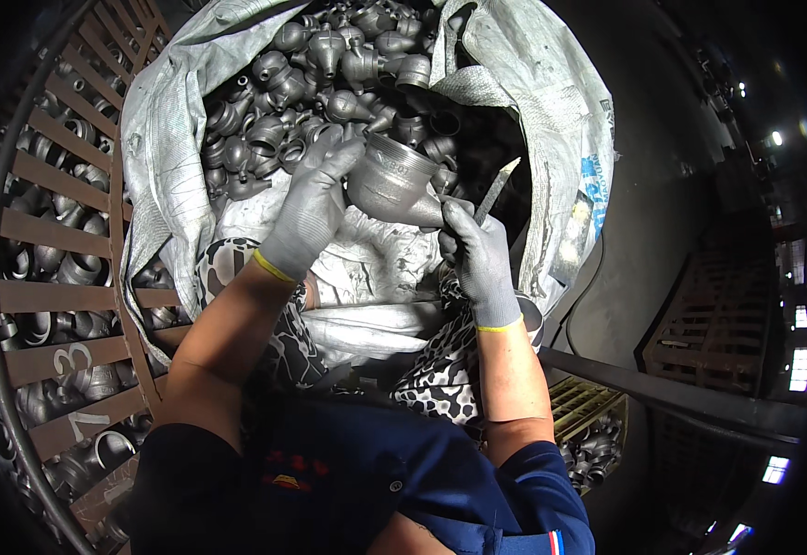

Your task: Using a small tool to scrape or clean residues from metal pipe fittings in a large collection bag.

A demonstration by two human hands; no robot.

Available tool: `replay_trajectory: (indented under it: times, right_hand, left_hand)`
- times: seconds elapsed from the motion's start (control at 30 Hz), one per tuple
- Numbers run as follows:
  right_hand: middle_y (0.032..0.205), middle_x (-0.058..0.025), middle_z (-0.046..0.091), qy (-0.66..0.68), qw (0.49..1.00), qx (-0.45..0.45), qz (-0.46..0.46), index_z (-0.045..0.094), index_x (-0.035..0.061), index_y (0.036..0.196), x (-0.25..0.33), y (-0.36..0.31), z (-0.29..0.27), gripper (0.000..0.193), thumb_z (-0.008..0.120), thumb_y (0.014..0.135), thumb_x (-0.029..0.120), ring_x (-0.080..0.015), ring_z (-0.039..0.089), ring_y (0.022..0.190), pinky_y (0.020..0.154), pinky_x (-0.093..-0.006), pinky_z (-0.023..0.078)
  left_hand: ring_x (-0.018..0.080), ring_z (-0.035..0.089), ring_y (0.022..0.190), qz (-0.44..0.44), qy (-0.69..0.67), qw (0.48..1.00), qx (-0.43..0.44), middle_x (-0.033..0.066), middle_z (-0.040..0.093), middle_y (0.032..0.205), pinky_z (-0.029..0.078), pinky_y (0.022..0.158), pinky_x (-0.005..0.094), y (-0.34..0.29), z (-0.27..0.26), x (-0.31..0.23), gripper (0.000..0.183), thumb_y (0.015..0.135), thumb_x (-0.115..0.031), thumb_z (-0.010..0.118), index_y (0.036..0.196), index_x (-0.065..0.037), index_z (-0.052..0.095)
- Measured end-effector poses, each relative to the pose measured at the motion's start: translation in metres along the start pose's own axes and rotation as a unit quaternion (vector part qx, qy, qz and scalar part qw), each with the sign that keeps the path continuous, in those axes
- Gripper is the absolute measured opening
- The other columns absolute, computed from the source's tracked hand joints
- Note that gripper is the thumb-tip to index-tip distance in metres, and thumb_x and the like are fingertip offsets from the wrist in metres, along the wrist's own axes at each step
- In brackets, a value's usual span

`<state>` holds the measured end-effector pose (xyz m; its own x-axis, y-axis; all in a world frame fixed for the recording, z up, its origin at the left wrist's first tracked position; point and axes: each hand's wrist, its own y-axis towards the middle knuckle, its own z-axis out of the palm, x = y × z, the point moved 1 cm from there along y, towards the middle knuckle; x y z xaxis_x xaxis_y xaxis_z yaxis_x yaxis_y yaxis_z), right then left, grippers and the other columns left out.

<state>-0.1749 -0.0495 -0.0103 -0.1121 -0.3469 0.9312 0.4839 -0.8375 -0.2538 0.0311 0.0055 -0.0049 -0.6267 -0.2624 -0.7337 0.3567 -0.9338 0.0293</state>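
A dark grey cup-shaped metal casting (390, 182) is held between my two gloved hands over an open sack. Its wide ribbed rim faces up and to the left, and its narrow neck points toward my right hand. My left hand (316, 194) is closed on the wide end, the thumb along its side. With fingers curled, my right hand (479, 252) grips a flat, pointed file (497, 190) and touches the neck of the casting. The file's tip sticks up to the right, apart from the casting; its handle end is hidden in the glove.
The white woven sack (167, 120) around my knees holds many similar castings (329, 55). To the left, a brown slatted metal crate (56, 296) is full of castings. A yellow metal basket (589, 407) with more parts is at lower right, beside a dark bar (672, 393).
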Motion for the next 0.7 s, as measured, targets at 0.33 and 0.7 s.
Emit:
replay_trajectory:
  times: [0.33,0.7]
  right_hand:
    - [0.067,0.0029,0.056,-0.072,0.997,-0.014,-0.016,0.063,-0.0017,0.115,0.002,-0.001,0.01,0.034,0.059,0.095,0.026,-0.002,0.041,0.054,0.047,-0.0161,0.029]
    - [0.081,-0.0068,0.065,-0.022,0.999,0.023,-0.031,0.055,-0.0025,0.127,0.001,0.0,-0.005,0.039,0.055,0.094,0.02,-0.0036,0.04,0.059,0.054,-0.0171,0.032]
  left_hand:
    - [0.0155,0.059,0.097,0.001,0.098,0.983,-0.157,0.008,0.065,0.103,0.048,0.087,0.0275,0.01,-0.013,0.011,0.03,0.089,-0.014,0.061,0.115,0.001,0.06]
    - [0.0179,0.06,0.097,-0.07,0.154,0.975,-0.143,0.0088,0.067,0.102,0.046,0.086,0.0355,0.004,-0.012,0.008,0.035,0.093,-0.027,0.055,0.12,-0.004,0.059]
